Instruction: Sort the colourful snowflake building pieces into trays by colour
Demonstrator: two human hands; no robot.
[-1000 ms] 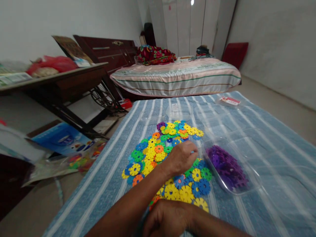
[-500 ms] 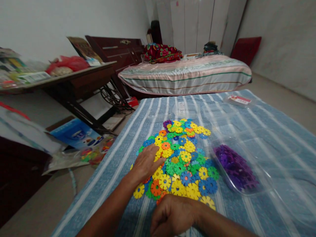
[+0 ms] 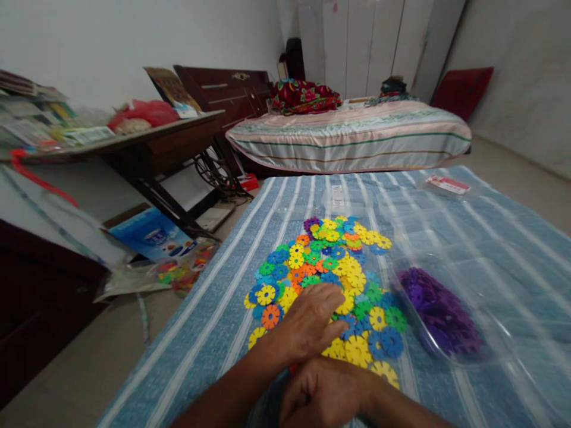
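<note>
head view: since half a second ago the left hand point(image 3: 312, 324) has shifted from the left edge of the spread of coloured snowflake discs point(image 3: 325, 279) toward its middle and near part; a second ago it was farther out, up near the tray side. so the hand is sweeping back and forth over the discs, which reads as spreading or searching through them rather than carrying one off. the camera has also swung a little left, so the whole layout sits further right in frame.

left hand: palm down, fingers loosely extended and slightly apart, fingertips point(image 3: 335, 295) resting on yellow and green discs. no disc visibly pinched; cannot tell whether anything is under the palm.

right hand point(image 3: 323, 395): at the near edge of the spread, curled into a loose fist, tucked beneath the left wrist. whether it encloses a disc cannot be told.

discs lie flat on the blue striped cloth point(image 3: 214, 333). clear plastic tray point(image 3: 499, 348) with purple pieces point(image 3: 439, 312) just right of the spread, untouched.
</note>
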